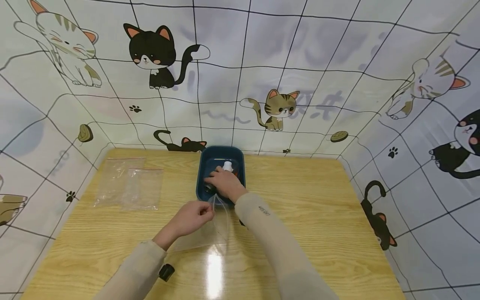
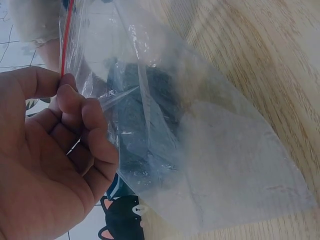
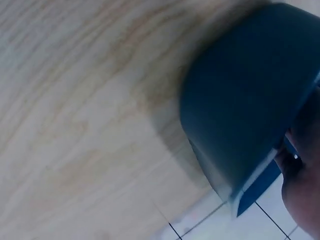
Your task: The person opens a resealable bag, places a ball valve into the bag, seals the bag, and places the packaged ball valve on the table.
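A: What's around the bin?
B: Blue bin (image 1: 215, 154) sits at the far edge of the table (image 1: 303, 212), by the cat-print backdrop (image 1: 225, 83). Two flat clear bags (image 1: 140, 189) overlap to its left. Small black piece (image 1: 166, 272) near the left sleeve; dark bit (image 1: 242, 223) mostly under the right sleeve.
A: Blocking anything?
B: Right hand (image 1: 226, 184) covers most of the bin's contents. White-topped item (image 1: 227, 166) and dark item (image 1: 209, 188) show beside it.
A: Fingers?
B: Left hand (image 1: 193, 218): thumb and index pinch the held bag (image 1: 202, 238) by its red-strip edge, other fingers curled. Right: fingers down in the bin, can't tell if they grip.
A: Bag position, orientation?
B: Just in front of the bin, over the table. Mouth end toward bin, body trailing toward the person. Can't tell its longer side. Bin's long axis runs away from the person.
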Motion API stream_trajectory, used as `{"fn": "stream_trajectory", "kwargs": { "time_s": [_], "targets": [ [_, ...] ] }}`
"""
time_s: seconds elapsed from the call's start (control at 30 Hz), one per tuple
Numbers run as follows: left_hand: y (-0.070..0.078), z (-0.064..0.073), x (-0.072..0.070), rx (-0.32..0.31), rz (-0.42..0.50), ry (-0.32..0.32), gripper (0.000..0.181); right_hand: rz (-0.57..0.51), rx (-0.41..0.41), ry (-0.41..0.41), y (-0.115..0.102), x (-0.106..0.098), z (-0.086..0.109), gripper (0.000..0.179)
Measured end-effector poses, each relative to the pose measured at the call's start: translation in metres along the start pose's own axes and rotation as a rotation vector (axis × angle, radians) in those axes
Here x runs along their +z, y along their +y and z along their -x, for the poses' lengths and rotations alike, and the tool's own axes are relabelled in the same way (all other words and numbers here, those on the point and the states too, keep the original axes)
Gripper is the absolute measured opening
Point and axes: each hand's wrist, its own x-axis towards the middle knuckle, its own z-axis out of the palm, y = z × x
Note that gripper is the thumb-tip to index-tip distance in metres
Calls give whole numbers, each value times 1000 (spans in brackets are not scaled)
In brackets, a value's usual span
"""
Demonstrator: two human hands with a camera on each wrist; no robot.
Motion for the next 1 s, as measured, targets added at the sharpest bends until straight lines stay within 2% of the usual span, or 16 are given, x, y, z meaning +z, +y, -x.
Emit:
{"fn": "stream_trajectory", "kwargs": {
  "time_s": [0.13, 0.33, 0.53, 0.77, 1.0],
  "targets": [
    [0, 0, -1, -6, 3, 1, 32, 8, -17, 12, 0, 3, 2, 45],
    [1, 0, -2, 1, 16, 7, 29, -76, -55, -6, 4, 2, 6, 46],
    [0, -1, -2, -17, 30, -10, 30, -24, -81, -38, 2, 3, 8, 47],
    [4, -1, -3, -24, 38, -30, 32, 32, -59, -25, -4, -1, 8, 45],
    [4, 0, -2, -6, 46, -18, 29, 53, -1, 18, -4, -16, 8, 47]
  ]
}}
